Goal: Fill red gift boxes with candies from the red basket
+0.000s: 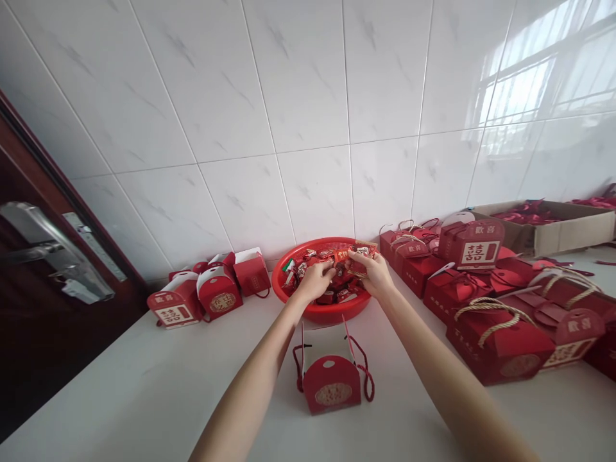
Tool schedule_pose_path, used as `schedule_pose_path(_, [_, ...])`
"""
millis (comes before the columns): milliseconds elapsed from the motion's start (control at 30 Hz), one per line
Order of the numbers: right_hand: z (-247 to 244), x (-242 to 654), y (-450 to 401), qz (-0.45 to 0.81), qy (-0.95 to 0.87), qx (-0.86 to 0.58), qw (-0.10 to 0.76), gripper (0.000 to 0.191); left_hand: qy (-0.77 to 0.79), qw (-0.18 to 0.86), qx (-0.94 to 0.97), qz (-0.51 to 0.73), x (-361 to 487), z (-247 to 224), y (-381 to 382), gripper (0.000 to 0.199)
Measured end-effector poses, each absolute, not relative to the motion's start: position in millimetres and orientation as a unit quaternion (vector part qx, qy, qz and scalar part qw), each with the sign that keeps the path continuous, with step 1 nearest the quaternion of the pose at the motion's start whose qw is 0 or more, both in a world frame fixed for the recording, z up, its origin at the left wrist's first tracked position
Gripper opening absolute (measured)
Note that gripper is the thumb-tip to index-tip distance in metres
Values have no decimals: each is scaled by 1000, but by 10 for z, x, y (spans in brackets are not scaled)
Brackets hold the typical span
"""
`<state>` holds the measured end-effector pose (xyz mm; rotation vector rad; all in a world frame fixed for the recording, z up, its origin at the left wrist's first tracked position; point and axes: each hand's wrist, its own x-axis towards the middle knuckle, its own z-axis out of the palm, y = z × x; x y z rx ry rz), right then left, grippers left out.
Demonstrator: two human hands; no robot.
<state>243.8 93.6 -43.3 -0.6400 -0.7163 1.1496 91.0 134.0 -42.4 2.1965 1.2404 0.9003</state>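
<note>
the right hand [376, 273] pinches a packet [364, 250] by its edge above the basket [332, 313], a hold that seems meant to keep the wrapper steady, while the left hand [317, 282] curls over the sweets [349, 295] at the basket's left, and i cannot tell whether it grips any. the open box [332, 388] stands mouth up on the near side, probably for a short reach, with left boxes [219, 298] and right boxes [484, 356] set aside, apparently to give the hands room
</note>
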Motion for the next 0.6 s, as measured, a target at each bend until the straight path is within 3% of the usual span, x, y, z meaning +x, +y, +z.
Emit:
schedule_pose_path(200, [-458, 2452, 948, 526, -330, -288, 729, 35, 459, 232, 751, 414, 874, -410, 1345, 20])
schedule_pose_path(400, [-498, 2477, 949, 547, -370, -288, 693, 34, 401, 251, 721, 506, 845, -391, 1282, 35])
schedule_pose_path(600, [-411, 2460, 842, 562, -414, -287, 656, 35, 339, 292, 706, 549, 829, -354, 1239, 38])
